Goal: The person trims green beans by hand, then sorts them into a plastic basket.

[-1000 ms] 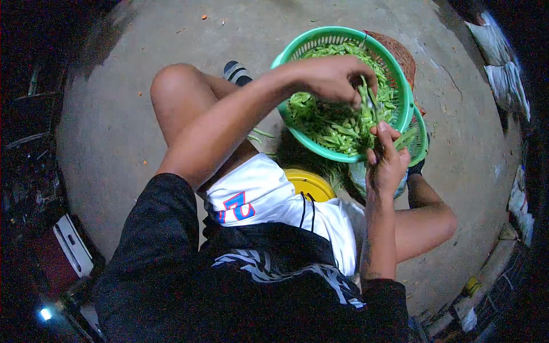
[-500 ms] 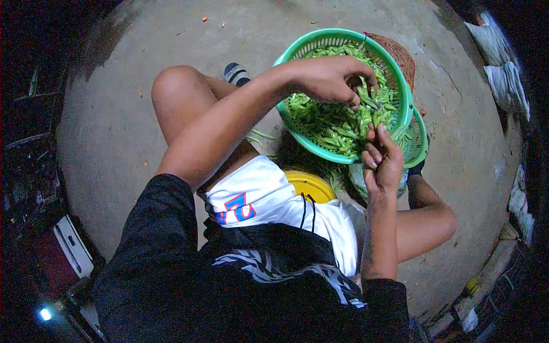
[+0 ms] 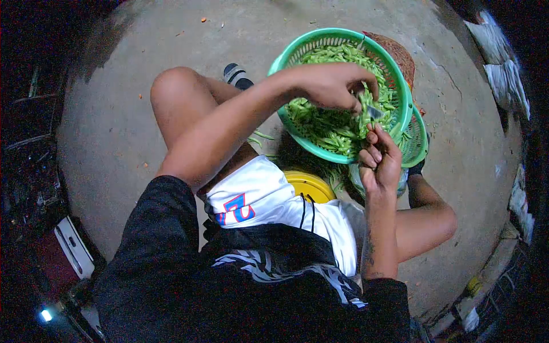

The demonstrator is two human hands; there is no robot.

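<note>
My left hand (image 3: 337, 86) is closed around a few green beans (image 3: 366, 97), over the green basket. Below it, my right hand (image 3: 382, 157) is closed, its fingertips pinching a small knife whose grey blade (image 3: 375, 112) points up toward the beans. Most of the handle is hidden in my fingers. The green plastic basket (image 3: 337, 155) holds a heap of cut green bean pieces (image 3: 343, 57). A second green basket (image 3: 421, 150) sits partly beneath it, at the right.
A yellow round lid or tub (image 3: 309, 186) stands between my legs. Some whole beans (image 3: 260, 137) lie on the concrete floor (image 3: 114, 171) by my left leg. A reddish mesh sack (image 3: 394, 51) is behind the basket. White sacks (image 3: 506, 86) line the right edge.
The blade now shows more plainly between my hands. My left hand has shifted slightly with the beans; my right hand has barely moved.
</note>
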